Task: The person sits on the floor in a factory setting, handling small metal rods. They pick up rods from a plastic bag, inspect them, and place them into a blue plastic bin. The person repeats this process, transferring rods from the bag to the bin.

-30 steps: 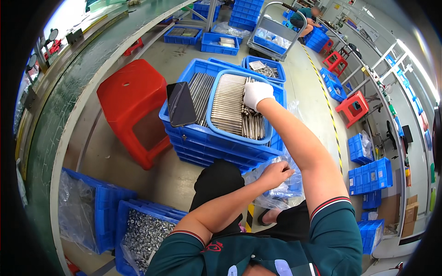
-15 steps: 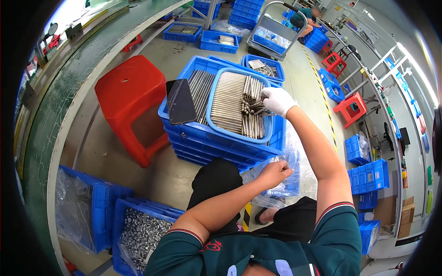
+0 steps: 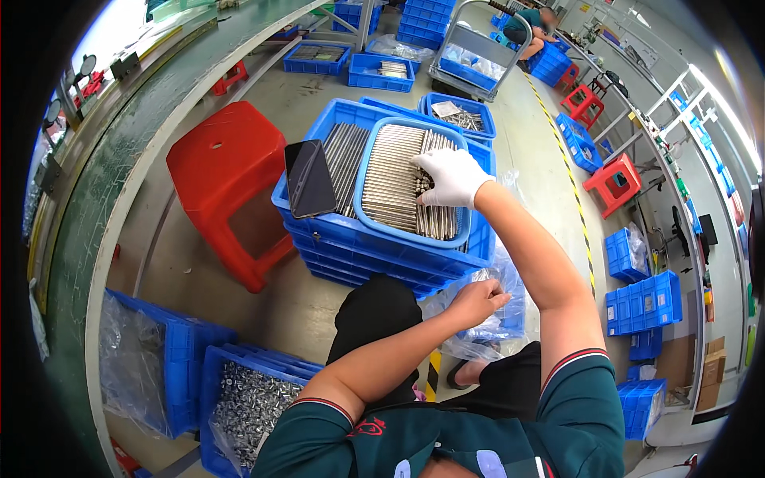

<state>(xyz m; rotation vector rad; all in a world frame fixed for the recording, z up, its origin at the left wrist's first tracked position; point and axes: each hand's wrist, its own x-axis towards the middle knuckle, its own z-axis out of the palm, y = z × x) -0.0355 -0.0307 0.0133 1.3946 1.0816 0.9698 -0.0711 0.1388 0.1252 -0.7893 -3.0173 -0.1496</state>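
Note:
My right hand [image 3: 454, 177], in a white glove, is closed around a bunch of short metal rods [image 3: 420, 185] in the light blue tray [image 3: 362, 215]. Its thumb and fingertips straddle the bunched rod ends; the palm hides part of them. Left of it, silvery metal rods [image 3: 389, 175] lie side by side in a neat row. My bare left hand [image 3: 476, 303] hovers near my knees, fingers loosely curled in, with nothing visible in it. The tray rests on a blue crate [image 3: 279, 195], beside longer dark rods [image 3: 348, 163]. A black phone [image 3: 311, 179] leans at the crate's left edge.
A red stool [image 3: 227, 151] stands left of the crate stack. Lower left, a blue bin [image 3: 209, 398] holds small metal parts. A blue crate [image 3: 462, 103] with loose rods sits behind, near a trolley [image 3: 470, 52]. Another person [image 3: 522, 36] sits far back.
My right hand has moved left and over the tray, from the right end of the rod bunch onto its middle. My left hand stays in nearly the same place.

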